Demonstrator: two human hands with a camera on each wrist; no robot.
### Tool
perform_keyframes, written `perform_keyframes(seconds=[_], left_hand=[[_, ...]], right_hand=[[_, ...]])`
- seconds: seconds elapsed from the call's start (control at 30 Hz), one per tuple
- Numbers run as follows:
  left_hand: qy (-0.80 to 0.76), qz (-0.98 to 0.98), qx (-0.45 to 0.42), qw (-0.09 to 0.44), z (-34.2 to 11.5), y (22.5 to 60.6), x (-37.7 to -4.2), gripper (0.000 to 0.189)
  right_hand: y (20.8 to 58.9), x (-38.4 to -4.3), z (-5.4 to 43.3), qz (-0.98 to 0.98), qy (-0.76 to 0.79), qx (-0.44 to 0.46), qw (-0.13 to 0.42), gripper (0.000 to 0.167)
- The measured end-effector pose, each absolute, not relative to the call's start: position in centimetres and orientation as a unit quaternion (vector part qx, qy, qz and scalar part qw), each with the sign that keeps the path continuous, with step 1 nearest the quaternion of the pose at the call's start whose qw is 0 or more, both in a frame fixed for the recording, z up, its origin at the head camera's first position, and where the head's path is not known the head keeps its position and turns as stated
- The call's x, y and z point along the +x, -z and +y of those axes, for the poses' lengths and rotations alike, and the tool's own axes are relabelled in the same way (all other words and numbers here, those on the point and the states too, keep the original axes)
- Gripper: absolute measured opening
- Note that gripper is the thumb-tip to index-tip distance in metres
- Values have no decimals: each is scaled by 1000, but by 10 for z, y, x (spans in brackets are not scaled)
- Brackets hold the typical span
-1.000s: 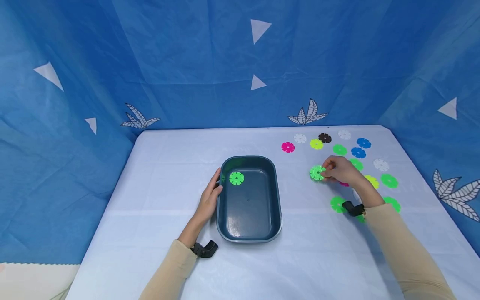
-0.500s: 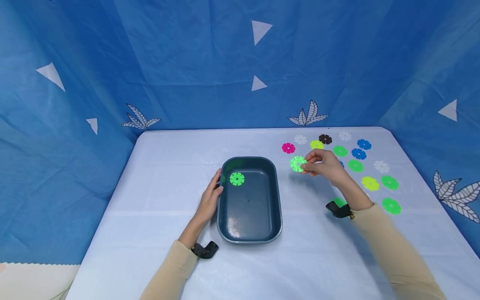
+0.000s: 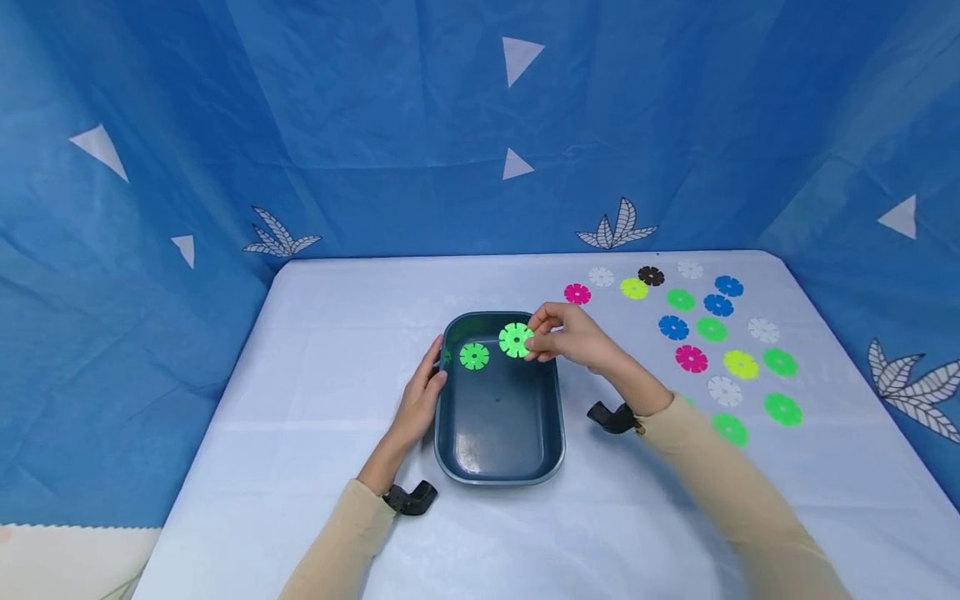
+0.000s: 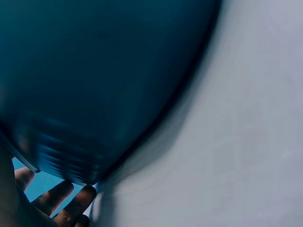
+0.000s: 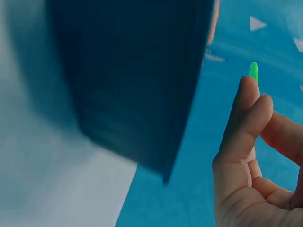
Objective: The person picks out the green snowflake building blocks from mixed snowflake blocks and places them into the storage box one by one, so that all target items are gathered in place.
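Note:
Over the far right part of a dark blue-green plastic basin, my right hand pinches a green notched snowflake disc between thumb and fingertips. The right wrist view shows that green disc edge-on above the fingertips. Another green snowflake disc lies inside the basin near its far left corner. My left hand rests along the basin's left outer wall with extended fingers. In the left wrist view, those fingertips touch the basin's side.
Loose snowflake discs in several colours lie spread on the white-covered table's right side, including pink, yellow, dark brown and blue ones. A blue cloth backdrop surrounds the table's back and sides.
My right hand has carried the green snowflake disc leftward from the scattered discs to over the basin, uncovering discs at the right. My left hand and the basin have stayed put.

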State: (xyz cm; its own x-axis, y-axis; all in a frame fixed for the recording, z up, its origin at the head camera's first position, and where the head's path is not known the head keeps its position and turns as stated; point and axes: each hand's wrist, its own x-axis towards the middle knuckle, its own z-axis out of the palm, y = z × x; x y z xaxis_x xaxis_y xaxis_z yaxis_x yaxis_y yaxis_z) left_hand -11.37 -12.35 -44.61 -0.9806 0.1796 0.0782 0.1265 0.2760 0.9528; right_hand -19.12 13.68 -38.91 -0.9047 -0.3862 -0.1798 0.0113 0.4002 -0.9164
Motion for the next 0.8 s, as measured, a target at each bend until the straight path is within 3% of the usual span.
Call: perform_keyframes(seconds=[0.37, 0.8], left_hand=[[-595, 798, 93, 23, -124, 447, -113, 54], [-598, 795, 97, 22, -125, 448, -115, 54]], right_hand=[[412, -189, 95, 795, 529, -152, 254, 16], [434, -190, 78, 810, 499, -133, 278, 15]])
